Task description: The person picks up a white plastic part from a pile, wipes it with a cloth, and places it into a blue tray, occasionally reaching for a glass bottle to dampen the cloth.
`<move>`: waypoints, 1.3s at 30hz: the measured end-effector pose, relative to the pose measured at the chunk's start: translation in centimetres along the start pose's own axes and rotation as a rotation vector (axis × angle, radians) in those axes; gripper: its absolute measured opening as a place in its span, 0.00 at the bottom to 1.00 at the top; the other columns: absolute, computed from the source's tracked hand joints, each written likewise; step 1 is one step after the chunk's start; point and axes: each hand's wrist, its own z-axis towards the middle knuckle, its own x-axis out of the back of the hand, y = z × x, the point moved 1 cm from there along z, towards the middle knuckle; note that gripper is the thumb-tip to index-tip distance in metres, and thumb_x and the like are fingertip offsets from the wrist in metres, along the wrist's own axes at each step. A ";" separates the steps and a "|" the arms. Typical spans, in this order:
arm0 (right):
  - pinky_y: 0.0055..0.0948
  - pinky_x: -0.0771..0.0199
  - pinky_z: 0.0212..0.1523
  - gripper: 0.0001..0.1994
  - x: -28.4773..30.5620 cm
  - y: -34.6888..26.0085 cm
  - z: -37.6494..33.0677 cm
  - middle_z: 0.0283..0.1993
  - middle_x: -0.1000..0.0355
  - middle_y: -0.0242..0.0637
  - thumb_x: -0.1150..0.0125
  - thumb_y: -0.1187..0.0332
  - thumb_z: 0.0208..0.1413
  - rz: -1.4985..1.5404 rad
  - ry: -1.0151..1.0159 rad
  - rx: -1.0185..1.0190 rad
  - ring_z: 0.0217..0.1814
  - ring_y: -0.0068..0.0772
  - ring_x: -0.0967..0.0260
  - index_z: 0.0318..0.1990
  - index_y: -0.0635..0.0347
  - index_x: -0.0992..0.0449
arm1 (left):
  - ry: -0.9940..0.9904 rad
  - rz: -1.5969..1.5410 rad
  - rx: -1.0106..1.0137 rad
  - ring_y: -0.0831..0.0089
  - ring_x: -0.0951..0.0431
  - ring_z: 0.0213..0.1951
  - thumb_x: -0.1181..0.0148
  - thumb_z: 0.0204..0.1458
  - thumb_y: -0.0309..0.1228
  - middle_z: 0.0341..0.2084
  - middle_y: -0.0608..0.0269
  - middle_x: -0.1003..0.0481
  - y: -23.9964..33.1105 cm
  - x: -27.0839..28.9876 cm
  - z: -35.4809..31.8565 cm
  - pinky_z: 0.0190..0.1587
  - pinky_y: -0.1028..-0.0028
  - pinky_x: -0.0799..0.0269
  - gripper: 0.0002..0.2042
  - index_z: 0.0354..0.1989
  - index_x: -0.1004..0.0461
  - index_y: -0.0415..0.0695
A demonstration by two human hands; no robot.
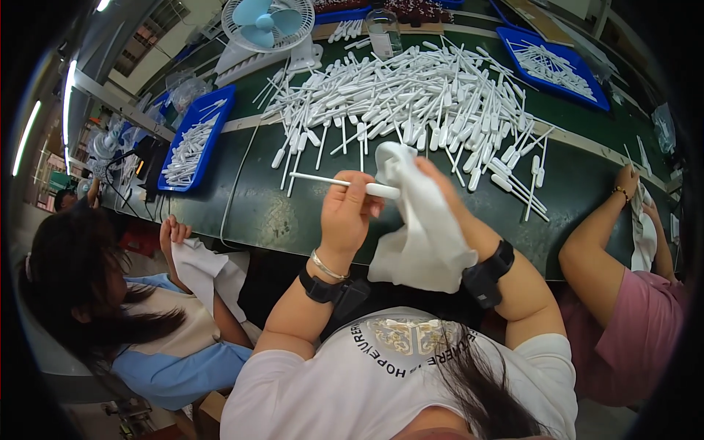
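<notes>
White plastic dropper (345, 182) held level above the near edge of the dark green counter (220, 198), thin stem pointing left, bulb end touching the white cloth (422, 220). Left hand (346, 213) grip is closed around the dropper's middle, fingers curled over it. Right hand (440, 183) is mostly hidden under the cloth, grip bunched on the fabric at the dropper's bulb; only knuckles and wrist show. Cloth hangs soft and crumpled down to the counter edge. Black bands on both wrists, plus a thin silver bangle on the left. Just beyond the hands, a bare strip of counter gives open room, then a big loose pile of white droppers (411, 95) spreads across the middle, stems crossing every way. Blue tray (196, 139) with more droppers far left, second blue tray (554, 62) far right, partly cut by the rim. Blue-bladed fan (268, 22) and a clear jar (383, 33) at the far edge. A person in blue at left holds another white cloth; a person in pink at right, hand on the counter edge, mostly cropped.
</notes>
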 end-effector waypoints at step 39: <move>0.17 0.39 0.26 0.12 -0.2 -1.1 -0.3 0.28 0.36 0.29 0.56 0.60 0.55 0.019 -0.011 -0.122 0.26 0.17 0.41 0.34 0.59 0.34 | -0.103 0.454 -0.038 0.80 0.34 0.22 0.56 0.54 0.30 0.23 0.63 0.30 -0.1 -0.5 0.7 0.25 0.83 0.38 0.09 0.34 0.33 0.37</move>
